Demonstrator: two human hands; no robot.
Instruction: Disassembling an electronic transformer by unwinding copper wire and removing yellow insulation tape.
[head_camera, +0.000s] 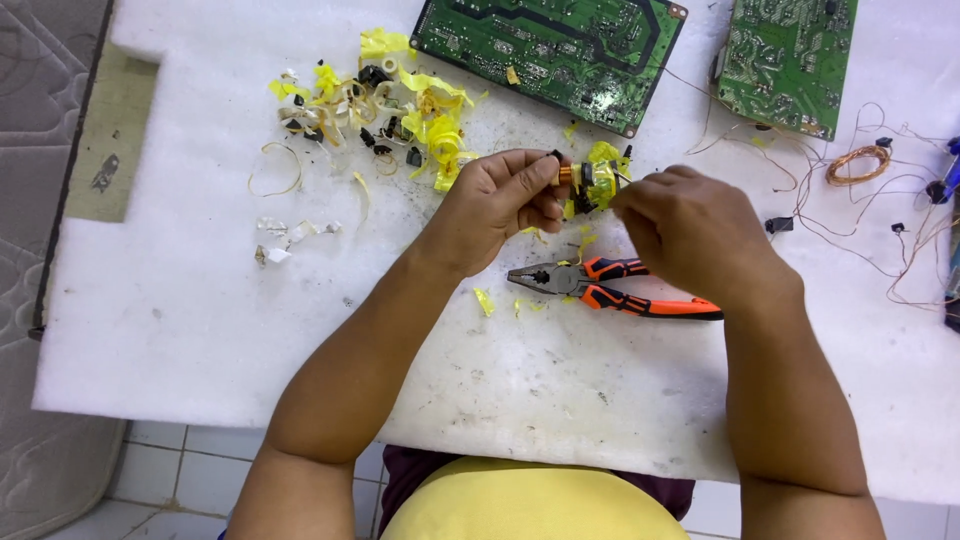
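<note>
Above the pliers (610, 285), left hand (500, 200) and right hand (685, 225), each grip clamped on coil (592, 183) (yellow-taped)

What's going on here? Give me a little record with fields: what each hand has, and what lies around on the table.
left hand: pinches a small coil with copper winding and yellow tape
right hand: fingers at the coil's other side
below the hands: pliers with orange and black handles, lying on the white foam sheet
behind left: pile of yellow tape scraps
behind: two green circuit boards
far right: loose copper wire
</note>
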